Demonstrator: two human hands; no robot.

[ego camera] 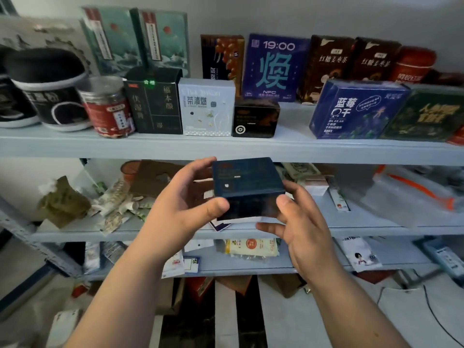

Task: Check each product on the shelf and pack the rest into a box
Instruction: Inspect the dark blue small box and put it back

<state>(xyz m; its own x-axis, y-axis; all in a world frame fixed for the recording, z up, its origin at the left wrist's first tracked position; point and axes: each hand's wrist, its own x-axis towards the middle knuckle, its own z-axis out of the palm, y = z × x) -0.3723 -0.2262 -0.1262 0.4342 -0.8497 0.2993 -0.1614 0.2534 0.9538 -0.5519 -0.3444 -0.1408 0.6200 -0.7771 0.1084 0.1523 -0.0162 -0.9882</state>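
Grip: left hand [184,204] and right hand [298,222] pinch dark blue box [247,188] by thumbs and fingertips only. Loose hold; box could slip and fall onto the cluttered lower shelf [376,231].

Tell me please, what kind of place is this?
Probably a small stockroom or product storage corner. A metal shelf carries many packaged goods, such as a blue box and a red jar. Loose sachets lie below, and both hands hold a dark box.

Both hands — left [185,209], right [298,222] — hold a dark blue box [247,184] before the shelf [226,146].
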